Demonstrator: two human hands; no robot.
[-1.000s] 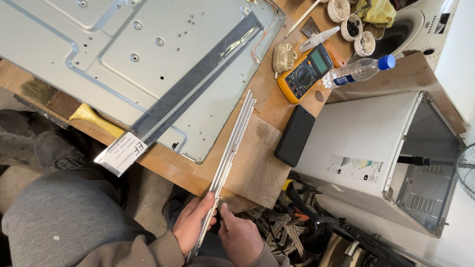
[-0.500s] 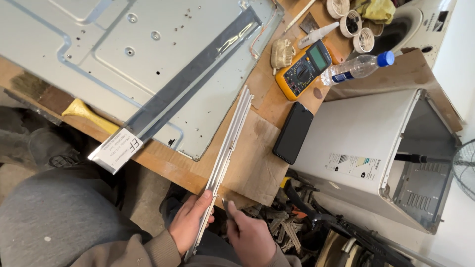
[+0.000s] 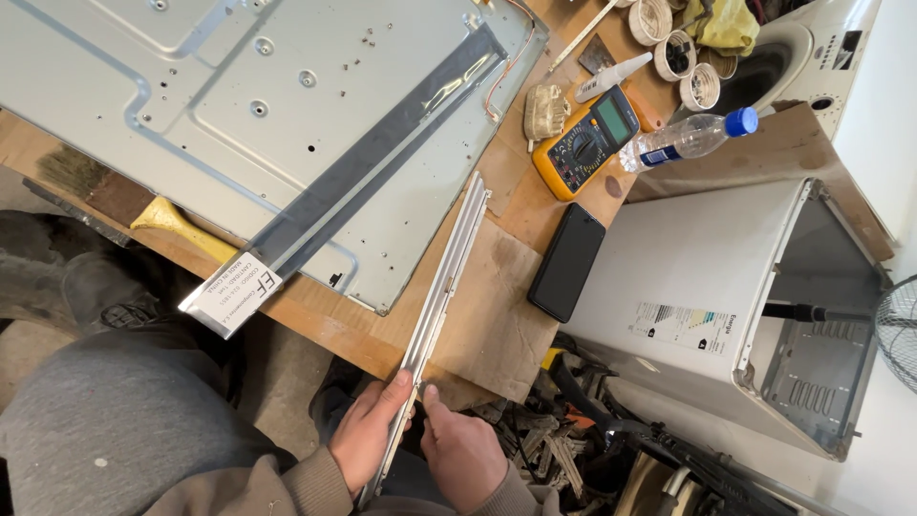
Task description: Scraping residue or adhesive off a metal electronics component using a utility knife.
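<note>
Hands grip long metal strip's near end.

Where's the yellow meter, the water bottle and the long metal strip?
yellow meter (image 3: 585, 143), head view, on its dial
water bottle (image 3: 683, 139), head view, on its clear body
long metal strip (image 3: 447, 283), head view, mid-length

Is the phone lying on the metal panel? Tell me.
No, the phone lies on the wooden bench, apart from the metal panel.

One metal panel, one multimeter, one phone, one bottle (blue-capped), three tape rolls
</note>
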